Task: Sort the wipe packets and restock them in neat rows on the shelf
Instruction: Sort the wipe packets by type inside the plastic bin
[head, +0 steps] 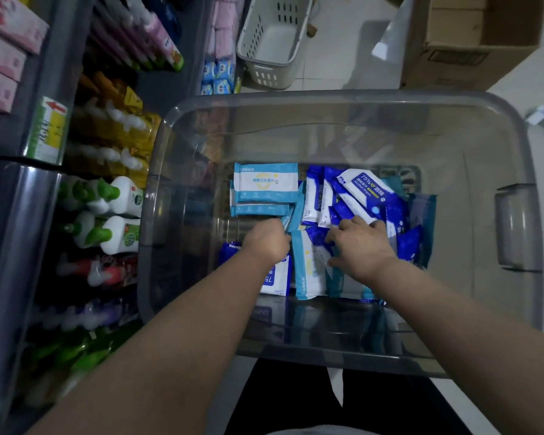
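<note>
Wipe packets (266, 183) are piled in a clear bin (182, 127). Left hand (266, 240) is curled against a light-blue packet (296, 211) edge, grip cannot be told; right hand (361, 249) fingers (354, 221) are spread flat on dark-blue packets (365, 186)

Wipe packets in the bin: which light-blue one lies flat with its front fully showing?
The top packet, far left in the bin. The one under it is mostly covered, and the nearer light-blue ones stand on edge.

Open-topped bin (512, 127), bare floor strip left of packets (358, 196)
</note>
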Tool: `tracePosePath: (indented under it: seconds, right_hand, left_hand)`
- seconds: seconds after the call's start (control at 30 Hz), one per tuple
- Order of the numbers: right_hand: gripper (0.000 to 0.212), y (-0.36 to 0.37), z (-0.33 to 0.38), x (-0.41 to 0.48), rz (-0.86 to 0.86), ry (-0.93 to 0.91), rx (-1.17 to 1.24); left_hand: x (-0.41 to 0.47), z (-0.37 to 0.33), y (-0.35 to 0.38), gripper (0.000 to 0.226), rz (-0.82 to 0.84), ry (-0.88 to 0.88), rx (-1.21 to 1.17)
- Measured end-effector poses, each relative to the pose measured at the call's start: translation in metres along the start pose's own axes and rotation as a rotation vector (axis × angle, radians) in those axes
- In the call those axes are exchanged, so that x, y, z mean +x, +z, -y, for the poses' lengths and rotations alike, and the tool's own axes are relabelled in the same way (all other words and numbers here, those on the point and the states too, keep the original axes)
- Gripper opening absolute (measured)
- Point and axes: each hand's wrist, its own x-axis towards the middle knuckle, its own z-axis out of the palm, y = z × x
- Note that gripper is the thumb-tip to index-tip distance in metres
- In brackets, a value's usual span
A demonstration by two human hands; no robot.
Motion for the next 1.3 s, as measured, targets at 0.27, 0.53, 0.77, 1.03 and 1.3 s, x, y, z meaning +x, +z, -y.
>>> tracePosePath:
  seconds: [0.27,0.53,0.77,1.03,1.3]
  right_hand:
    - [0.062,-0.001,-0.003,0.004,-0.061,-0.106,0.109]
    - [0.060,0.004,0.003,0.010,-0.017,-0.130,0.117]
    - [0.052,0.006,0.005,0.014,-0.028,-0.119,0.094]
    - [0.044,0.005,0.014,0.027,-0.076,-0.103,0.056]
    - [0.045,0.000,0.041,0.043,-0.076,-0.234,0.041]
  left_hand:
    - [0.002,-0.004,0.003,0.023,-0.030,-0.130,-0.168]
    - [0.013,-0.004,0.011,0.012,-0.004,-0.113,-0.222]
    - [0.013,0.017,-0.022,0.007,-0.297,0.030,-0.379]
    - [0.011,0.063,-0.047,0.023,-0.259,0.102,0.291]
    - [0.020,0.066,-0.027,0.044,-0.125,0.129,0.451]
